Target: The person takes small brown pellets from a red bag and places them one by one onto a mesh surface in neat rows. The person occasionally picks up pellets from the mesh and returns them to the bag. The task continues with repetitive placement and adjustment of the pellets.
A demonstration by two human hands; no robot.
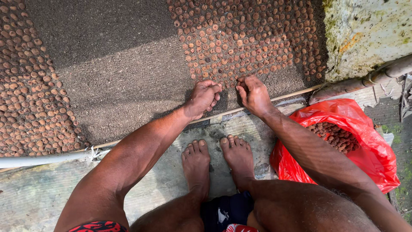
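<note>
I squat barefoot at the edge of a bed of dark sandy soil point(116, 73). My left hand point(204, 98) rests on the soil with its fingers curled shut, apparently around small brown round seeds, though what is inside is hidden. My right hand point(254, 93) presses fingertips down into the soil at the near edge of a dense patch of brown round seeds point(249, 38) laid in rows. Both hands sit close together just below that patch.
Another patch of seeds point(30, 86) covers the bed's left side. A red plastic bag point(343, 141) holding more seeds lies at my right. A thin cane and white pipe point(38, 160) border the bed. A mossy concrete block point(369, 34) and pipe stand top right.
</note>
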